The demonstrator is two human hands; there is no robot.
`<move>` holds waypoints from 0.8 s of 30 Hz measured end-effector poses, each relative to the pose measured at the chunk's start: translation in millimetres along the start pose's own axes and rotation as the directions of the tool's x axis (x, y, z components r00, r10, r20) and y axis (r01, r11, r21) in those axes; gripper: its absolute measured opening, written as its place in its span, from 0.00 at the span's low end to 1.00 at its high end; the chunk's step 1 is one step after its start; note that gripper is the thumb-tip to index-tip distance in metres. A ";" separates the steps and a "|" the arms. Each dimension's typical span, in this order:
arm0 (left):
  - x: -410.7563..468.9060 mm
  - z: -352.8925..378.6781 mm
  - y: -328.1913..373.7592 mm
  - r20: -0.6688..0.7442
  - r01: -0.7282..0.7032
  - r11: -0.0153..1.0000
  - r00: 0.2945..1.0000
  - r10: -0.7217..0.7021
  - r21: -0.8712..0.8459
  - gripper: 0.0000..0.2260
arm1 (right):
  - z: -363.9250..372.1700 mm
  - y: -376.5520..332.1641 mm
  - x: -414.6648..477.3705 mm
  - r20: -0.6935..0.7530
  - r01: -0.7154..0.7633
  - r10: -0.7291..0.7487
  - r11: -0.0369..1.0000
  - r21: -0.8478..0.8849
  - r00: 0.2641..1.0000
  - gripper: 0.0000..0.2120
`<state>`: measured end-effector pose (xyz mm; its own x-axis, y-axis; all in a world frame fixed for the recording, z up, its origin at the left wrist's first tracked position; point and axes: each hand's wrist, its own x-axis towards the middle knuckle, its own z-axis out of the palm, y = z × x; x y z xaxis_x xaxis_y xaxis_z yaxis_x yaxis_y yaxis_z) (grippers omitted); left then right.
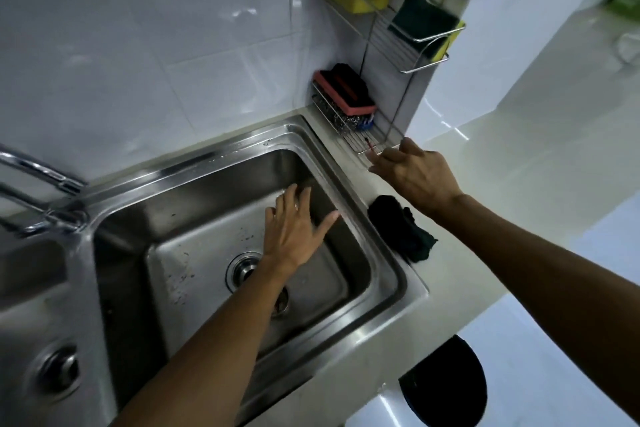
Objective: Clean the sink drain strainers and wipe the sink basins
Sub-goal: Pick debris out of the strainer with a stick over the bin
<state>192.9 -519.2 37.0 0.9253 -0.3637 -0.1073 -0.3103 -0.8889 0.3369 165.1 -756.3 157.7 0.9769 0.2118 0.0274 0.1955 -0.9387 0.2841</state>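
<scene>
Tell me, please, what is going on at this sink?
A person is working at a steel sink. Their left hand is spread open over the right basin, near its drain strainer. Their right hand reaches to the lower wire rack in the corner, fingers curled at its front edge; whether it grips anything is unclear. A dark cloth lies on the counter beside the basin.

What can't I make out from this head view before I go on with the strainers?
Right basin strainer: head view, half covered by the left forearm.
Left basin strainer: blurred, basin cut off by the left edge.
Right hand at the wire rack: curled fingers hide whether it holds anything.
Faucet: spout cut off by the left edge.
</scene>
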 end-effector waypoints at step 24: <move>-88.0 72.2 -70.2 0.278 -0.085 0.993 0.959 0.059 0.083 0.40 | 46.4 -187.4 -155.0 -0.070 -0.266 0.520 0.543 0.797 0.851 0.11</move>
<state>117.5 -444.8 -44.7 0.8081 -0.4786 -0.3435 -0.4049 -0.8747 0.2663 -18.9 -625.8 55.7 0.9273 -0.2888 0.2381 -0.0853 -0.7825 -0.6168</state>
